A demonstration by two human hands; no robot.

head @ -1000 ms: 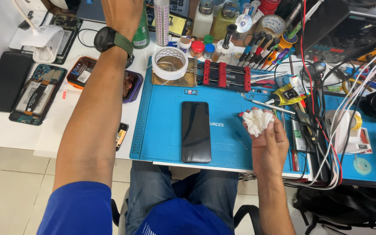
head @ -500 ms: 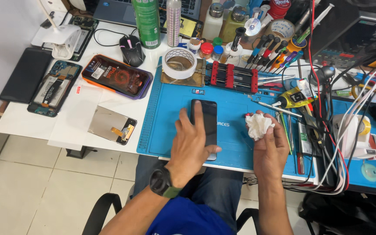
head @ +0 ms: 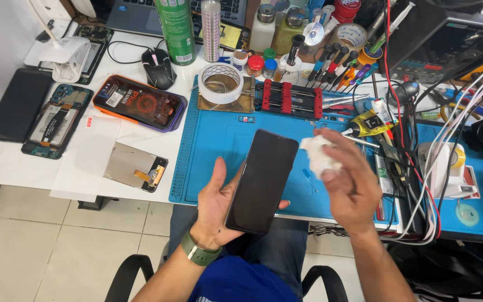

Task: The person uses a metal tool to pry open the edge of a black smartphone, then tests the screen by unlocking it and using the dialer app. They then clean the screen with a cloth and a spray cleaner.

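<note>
My left hand [head: 216, 204] holds a black smartphone [head: 263, 179] from below, screen up, lifted above the near edge of the blue work mat [head: 208, 145]. A green watch sits on that wrist. My right hand [head: 349, 182] is closed on a crumpled white tissue [head: 318, 154], which hovers just right of the phone's top corner. Whether the tissue touches the glass I cannot tell.
On the white table at left lie a phone in an orange case [head: 140, 102], a loose display panel [head: 136, 166], an opened phone [head: 57, 120] and a black mouse [head: 157, 67]. Behind the mat stand a tape roll [head: 221, 83], a red-clamped jig [head: 289, 98], bottles and screwdrivers. Cables hang at right.
My left hand came back from reaching across the table, pressed onto the phone on the mat, then lifted it. My right hand brought the tissue left toward the phone.
</note>
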